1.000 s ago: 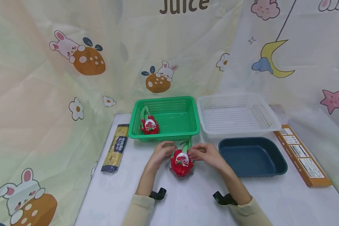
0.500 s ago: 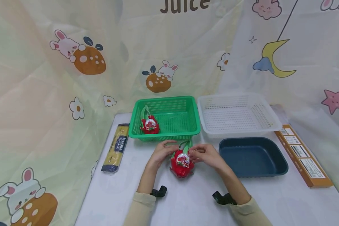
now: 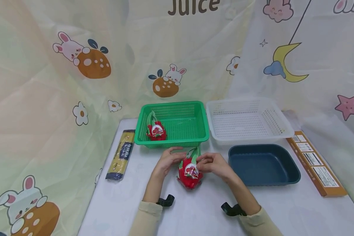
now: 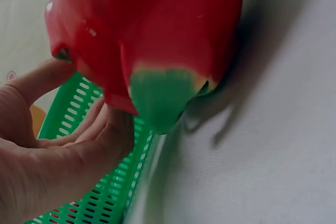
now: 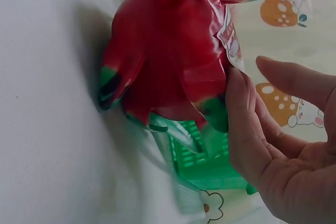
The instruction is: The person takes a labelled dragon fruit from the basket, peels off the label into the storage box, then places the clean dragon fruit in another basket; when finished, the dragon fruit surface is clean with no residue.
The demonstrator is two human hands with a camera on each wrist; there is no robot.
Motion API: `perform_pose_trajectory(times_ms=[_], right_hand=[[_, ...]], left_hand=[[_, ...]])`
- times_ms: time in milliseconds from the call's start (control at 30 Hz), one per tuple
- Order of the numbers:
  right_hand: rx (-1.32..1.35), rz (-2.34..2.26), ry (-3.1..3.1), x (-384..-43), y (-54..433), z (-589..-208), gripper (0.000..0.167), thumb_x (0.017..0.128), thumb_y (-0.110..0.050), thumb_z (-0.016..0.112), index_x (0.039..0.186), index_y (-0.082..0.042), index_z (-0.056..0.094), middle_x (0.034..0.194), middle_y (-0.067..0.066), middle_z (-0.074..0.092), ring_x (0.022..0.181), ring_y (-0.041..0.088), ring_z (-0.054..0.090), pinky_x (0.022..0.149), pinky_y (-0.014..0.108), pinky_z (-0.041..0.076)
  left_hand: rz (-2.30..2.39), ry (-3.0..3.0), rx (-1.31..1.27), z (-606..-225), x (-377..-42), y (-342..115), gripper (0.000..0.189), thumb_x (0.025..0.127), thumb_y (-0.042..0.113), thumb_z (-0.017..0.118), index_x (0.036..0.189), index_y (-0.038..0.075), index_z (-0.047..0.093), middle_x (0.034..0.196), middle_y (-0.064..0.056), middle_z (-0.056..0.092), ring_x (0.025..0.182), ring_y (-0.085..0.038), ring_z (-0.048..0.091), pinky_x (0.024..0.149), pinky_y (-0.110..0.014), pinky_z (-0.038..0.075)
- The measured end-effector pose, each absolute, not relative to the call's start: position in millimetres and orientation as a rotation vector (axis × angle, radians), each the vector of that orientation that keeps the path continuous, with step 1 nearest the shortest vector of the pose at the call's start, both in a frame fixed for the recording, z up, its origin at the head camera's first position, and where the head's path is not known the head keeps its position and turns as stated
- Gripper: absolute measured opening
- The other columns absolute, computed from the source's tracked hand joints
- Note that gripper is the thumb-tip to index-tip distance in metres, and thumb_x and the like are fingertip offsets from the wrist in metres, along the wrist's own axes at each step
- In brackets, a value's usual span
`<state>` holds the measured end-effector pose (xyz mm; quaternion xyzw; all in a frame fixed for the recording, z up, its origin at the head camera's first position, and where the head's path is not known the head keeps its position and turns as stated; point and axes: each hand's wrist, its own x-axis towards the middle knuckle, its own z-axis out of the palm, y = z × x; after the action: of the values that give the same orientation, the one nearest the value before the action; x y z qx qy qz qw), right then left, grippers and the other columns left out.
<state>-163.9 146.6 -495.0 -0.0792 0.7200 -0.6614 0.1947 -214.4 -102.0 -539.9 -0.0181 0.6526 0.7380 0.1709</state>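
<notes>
Dragon fruit (image 3: 190, 175) between left hand (image 3: 168, 160), right hand (image 3: 216, 165); both touching, loosely spread

The green basket (image 3: 183, 143) and white basket (image 3: 239, 123) block the table's (image 3: 194, 216) far edge, the orange box (image 3: 317, 164) the right; passing room lies toward the near edge.

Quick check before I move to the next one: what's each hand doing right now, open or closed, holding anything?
Left hand: open, touching the near fruit.
Right hand: open, touching the same fruit's other side.
</notes>
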Motion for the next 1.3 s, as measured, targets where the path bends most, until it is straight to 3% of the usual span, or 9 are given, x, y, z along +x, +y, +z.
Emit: perform_pose_trajectory(times_ms=[133,300,600,1000,1300], right_hand=[[-0.224,-1.834,2.047,-161.8,145.0,-497.2,0.036,0.092,-0.003,0.075,0.123,0.012,0.065,0.098,0.022,0.074,0.084,0.021,0.073,0.079,0.032,0.064],[-0.222,-1.82,2.043,-157.8,143.0,-498.5,0.037,0.092,-0.004,0.076,0.124,0.011,0.065,0.099,0.024,0.073,0.086,0.023,0.073,0.08,0.034,0.064],[-0.16,-1.81,2.08,-155.8,138.9,-499.0,0.031,0.089,-0.008,0.083,0.113,0.009,0.075,0.099,0.022,0.077,0.084,0.023,0.075,0.08,0.043,0.066],[-0.147,-1.766,2.224,-157.6,134.8,-501.4,0.02,0.088,-0.011,0.085,0.1,0.005,0.08,0.088,0.015,0.078,0.078,0.025,0.075,0.077,0.051,0.065],[-0.248,-1.624,2.338,-156.0,131.0,-484.2,0.013,0.092,-0.008,0.079,0.097,0.004,0.078,0.084,0.012,0.075,0.075,0.023,0.071,0.074,0.046,0.064]], left_hand=[[2.067,1.866,-0.045,-542.5,-213.7,-105.4,0.049,0.092,0.012,0.079,0.137,0.0,0.062,0.114,-0.018,0.076,0.099,-0.021,0.075,0.095,-0.038,0.061],[2.092,1.816,-0.075,-548.2,-211.9,-112.2,0.051,0.092,0.013,0.079,0.138,0.0,0.062,0.106,-0.012,0.078,0.093,-0.019,0.076,0.093,-0.037,0.061],[2.202,1.61,-0.109,-552.1,-210.4,-117.2,0.044,0.097,-0.003,0.069,0.139,-0.01,0.059,0.114,-0.014,0.077,0.096,-0.018,0.077,0.087,-0.03,0.063],[2.252,1.496,-0.171,-550.0,-211.5,-114.3,0.045,0.098,-0.011,0.06,0.143,-0.014,0.053,0.102,-0.007,0.077,0.092,-0.014,0.076,0.086,-0.026,0.063],[2.276,1.487,-0.151,-551.2,-214.2,-114.1,0.046,0.098,-0.012,0.059,0.143,-0.014,0.052,0.104,-0.009,0.077,0.093,-0.016,0.076,0.086,-0.027,0.063]])
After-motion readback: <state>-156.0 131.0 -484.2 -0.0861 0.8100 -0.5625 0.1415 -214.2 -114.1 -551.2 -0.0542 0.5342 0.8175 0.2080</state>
